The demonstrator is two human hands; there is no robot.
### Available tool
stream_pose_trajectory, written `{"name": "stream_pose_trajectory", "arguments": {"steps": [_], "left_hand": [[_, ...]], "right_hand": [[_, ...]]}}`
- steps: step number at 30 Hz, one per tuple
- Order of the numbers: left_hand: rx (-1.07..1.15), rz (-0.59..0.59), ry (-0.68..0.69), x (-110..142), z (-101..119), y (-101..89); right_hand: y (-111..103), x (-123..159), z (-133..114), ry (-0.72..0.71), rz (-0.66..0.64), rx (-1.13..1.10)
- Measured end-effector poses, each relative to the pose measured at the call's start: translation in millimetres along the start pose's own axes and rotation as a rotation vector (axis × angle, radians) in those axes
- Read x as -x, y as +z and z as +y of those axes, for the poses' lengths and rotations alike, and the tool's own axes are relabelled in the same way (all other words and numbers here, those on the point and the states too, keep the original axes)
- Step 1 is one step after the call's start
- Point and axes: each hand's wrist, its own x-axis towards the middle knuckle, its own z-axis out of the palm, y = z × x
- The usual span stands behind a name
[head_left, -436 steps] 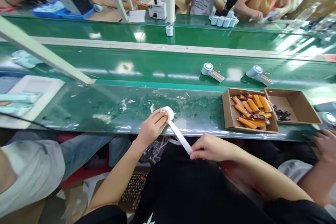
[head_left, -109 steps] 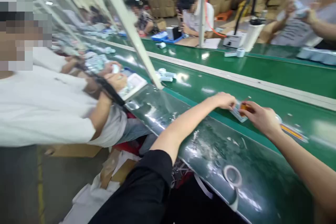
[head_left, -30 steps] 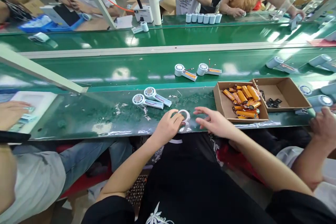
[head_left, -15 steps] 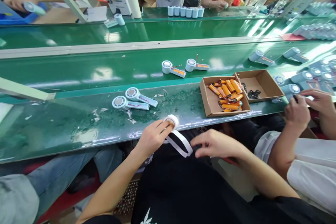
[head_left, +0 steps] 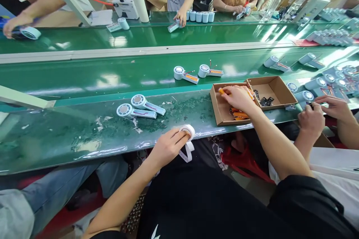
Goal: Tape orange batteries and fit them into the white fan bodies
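Note:
My left hand [head_left: 167, 146] grips a white tape roll [head_left: 187, 132] at the near edge of the green bench; a loose strip of tape [head_left: 187, 152] hangs below it. My right hand [head_left: 238, 97] reaches into a cardboard box [head_left: 221, 110] of orange batteries [head_left: 238, 114], fingers curled over them and touching one battery [head_left: 221, 91] near the box's far rim. Two light blue fan units [head_left: 140, 106] lie on the bench left of the roll.
A second cardboard box [head_left: 273, 91] with small black parts adjoins the first. Two more fan units [head_left: 196, 73] ride the green conveyor [head_left: 112, 74] behind. A co-worker's hands [head_left: 322, 114] work at the right. Other people sit across the far belt.
My right hand let go of the tape strip and moved right into the battery box. My left hand kept the roll, and the strip now dangles.

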Motion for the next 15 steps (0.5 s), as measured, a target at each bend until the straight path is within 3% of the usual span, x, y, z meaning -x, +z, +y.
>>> {"name": "stream_pose_trajectory", "arguments": {"steps": [2, 4, 7, 10, 15], "left_hand": [[-0.016, -0.017, 0.007, 1.6, -2.3, -3.6], [-0.036, -0.044, 0.009, 1.3, -4.0, -7.3], [-0.067, -0.119, 0.03, -2.0, -4.3, -12.5], [-0.065, -0.212, 0.057, -4.4, -2.8, -16.6], [0.045, -0.258, -0.001, -2.5, -1.0, -21.2]], "right_hand": [[-3.8, 17.1, -5.9, 0.003, 0.125, -0.402], [-3.3, 38.8, -21.1, -0.031, 0.148, -0.867], [3.7, 73.4, -54.2, -0.088, -0.077, -1.249], [9.5, 99.3, -80.6, -0.108, -0.246, -1.266], [8.0, 114.6, -95.2, -0.229, -0.253, -0.864]]}}
